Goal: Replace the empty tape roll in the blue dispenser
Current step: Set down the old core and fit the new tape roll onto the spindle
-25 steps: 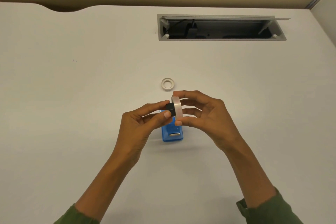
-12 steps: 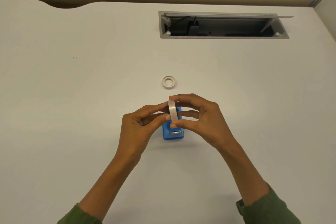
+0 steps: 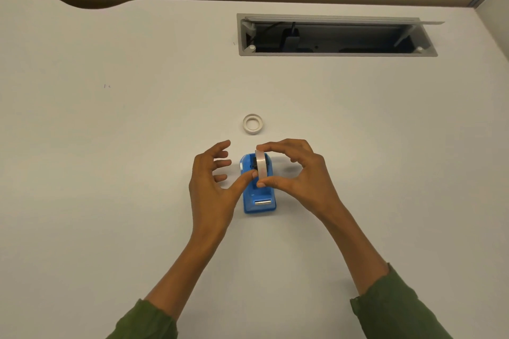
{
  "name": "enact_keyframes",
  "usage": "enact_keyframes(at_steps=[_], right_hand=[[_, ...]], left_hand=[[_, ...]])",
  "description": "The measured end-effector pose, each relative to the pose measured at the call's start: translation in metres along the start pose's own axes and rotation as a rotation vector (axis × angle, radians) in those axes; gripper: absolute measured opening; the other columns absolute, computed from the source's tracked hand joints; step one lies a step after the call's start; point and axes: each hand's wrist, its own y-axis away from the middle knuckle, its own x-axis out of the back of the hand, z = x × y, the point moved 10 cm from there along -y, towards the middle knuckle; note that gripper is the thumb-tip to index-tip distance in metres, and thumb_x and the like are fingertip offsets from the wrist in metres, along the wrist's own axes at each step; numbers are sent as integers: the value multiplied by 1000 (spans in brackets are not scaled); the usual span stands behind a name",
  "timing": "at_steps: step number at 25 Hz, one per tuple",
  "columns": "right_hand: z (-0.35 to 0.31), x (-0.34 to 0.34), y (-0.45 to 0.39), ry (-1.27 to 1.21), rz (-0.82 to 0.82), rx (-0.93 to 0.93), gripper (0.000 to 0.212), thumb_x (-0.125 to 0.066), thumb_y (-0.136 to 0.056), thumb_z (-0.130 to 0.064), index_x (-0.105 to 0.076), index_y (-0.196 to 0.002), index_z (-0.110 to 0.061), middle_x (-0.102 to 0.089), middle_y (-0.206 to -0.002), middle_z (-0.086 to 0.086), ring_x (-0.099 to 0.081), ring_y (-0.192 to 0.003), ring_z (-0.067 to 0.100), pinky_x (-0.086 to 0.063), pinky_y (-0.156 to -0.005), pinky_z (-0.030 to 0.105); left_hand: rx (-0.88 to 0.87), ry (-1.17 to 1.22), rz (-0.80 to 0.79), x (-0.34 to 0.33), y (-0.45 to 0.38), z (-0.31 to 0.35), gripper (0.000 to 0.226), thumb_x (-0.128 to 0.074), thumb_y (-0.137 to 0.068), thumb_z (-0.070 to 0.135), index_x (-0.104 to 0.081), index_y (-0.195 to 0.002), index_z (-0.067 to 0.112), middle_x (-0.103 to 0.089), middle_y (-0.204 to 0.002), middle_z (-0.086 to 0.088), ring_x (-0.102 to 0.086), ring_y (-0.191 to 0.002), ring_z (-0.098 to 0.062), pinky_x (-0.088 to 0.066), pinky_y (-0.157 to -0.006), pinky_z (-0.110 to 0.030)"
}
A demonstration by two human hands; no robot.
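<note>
The blue tape dispenser (image 3: 259,201) stands on the white desk, its metal cutter facing me. A clear tape roll (image 3: 261,164) on a black hub sits upright in the dispenser's cradle. My right hand (image 3: 297,173) pinches the roll between thumb and forefinger, top and bottom. My left hand (image 3: 212,184) is beside the dispenser on its left, fingers spread, its thumb tip touching the roll's lower edge. The empty white core (image 3: 253,124) lies flat on the desk beyond the dispenser.
An open cable hatch (image 3: 336,36) with a raised lid is set into the desk (image 3: 110,146) at the back right. The desk's back edge has a curved cut-out at the far left. Green sleeves cover both forearms.
Both hands lowered the tape roll from above the dispenser into its cradle. My left hand let go of the hub and spread its fingers; the right hand keeps its pinch.
</note>
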Motion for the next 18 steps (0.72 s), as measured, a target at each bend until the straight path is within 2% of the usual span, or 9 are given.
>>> enact_keyframes(at_steps=[3,6,9,14,18], right_hand=[[1,-2,-2,-20,-2,12,53,-84,-61,-32,-62,-108,-39,-54,-108,-34,-46,-110,-2,-37,-85,10],[1,-6,-5,-12,-22,23,53,-83,-62,-31,-63,-111,-31,-57,-113,-22,-46,-111,1,-38,-89,14],[4,-8,-6,-8,-36,5,54,-83,-62,-29,-64,-113,-26,-56,-115,-15,-46,-112,4,-36,-88,8],[10,-11,-5,6,-69,-26,54,-82,-64,-27,-64,-115,-24,-52,-117,-13,-45,-113,7,-36,-87,11],[13,-14,-5,-19,-74,-33,54,-81,-66,-27,-62,-117,-25,-52,-117,-13,-46,-113,6,-38,-84,8]], left_hand=[[7,12,7,1,-1,-5,56,-80,-65,29,-54,-114,24,-59,-117,5,-60,-96,-6,-48,-70,-8],[0,6,-3,1,-2,-7,56,-78,-64,32,-55,-114,21,-60,-117,2,-61,-95,-7,-49,-70,-9],[5,-3,-10,-1,-4,-10,54,-79,-65,29,-55,-113,21,-59,-118,2,-62,-95,-8,-50,-71,-11],[17,-13,-31,-5,-5,-13,51,-78,-67,26,-54,-112,22,-59,-119,0,-62,-93,-10,-52,-70,-12],[20,-11,-32,-5,-5,-15,49,-78,-68,24,-56,-111,22,-60,-119,-2,-63,-93,-13,-52,-73,-19]])
